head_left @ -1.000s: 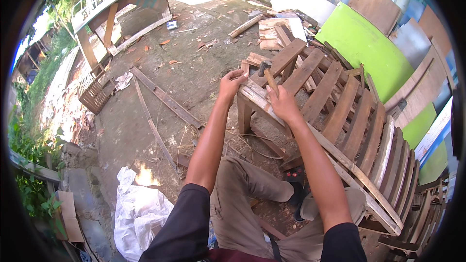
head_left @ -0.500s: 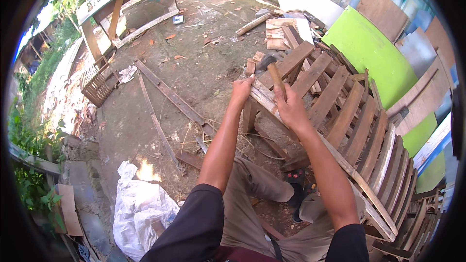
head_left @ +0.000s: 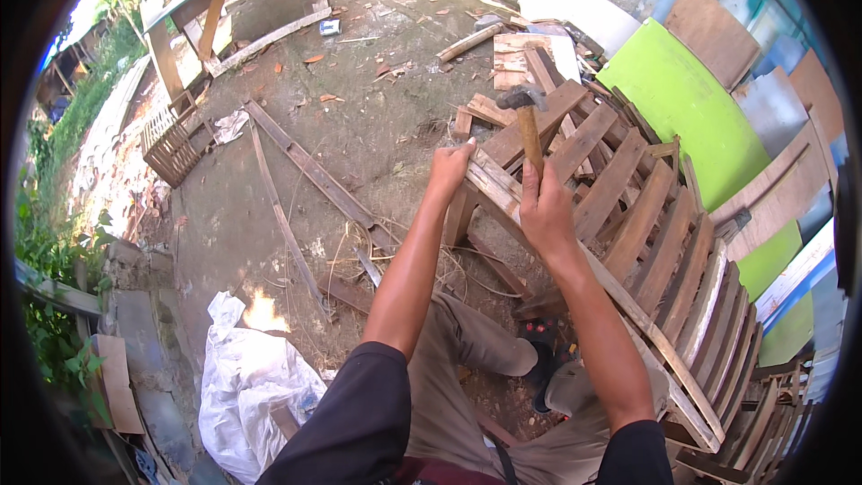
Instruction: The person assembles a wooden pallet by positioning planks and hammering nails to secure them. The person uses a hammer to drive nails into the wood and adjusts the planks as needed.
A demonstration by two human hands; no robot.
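A hammer (head_left: 530, 130) with a wooden handle and dark metal head is in my right hand (head_left: 549, 216), fingers wrapped round the handle's lower part. Its head is up, above the end of a slatted wooden frame (head_left: 620, 193). At the near-left corner of that frame, my left hand (head_left: 452, 172) is closed, fingertips pressed together against the end of the pale side rail (head_left: 496, 187). Whatever those fingertips pinch is too small to make out. Brown slats run across the frame, which stretches toward the lower right.
Long wooden strips (head_left: 310, 171) lie on the dirt at left, near a slatted crate (head_left: 169, 148). A white sack (head_left: 256, 395) sits by my left leg. Green board (head_left: 687, 108) and other panels lean at the right. A wooden table-like structure (head_left: 238, 4) stands far left.
The hammer has swung up and to the right, away from the rail's end by my left hand. My right hand has risen slightly with it; my left hand stays at the corner.
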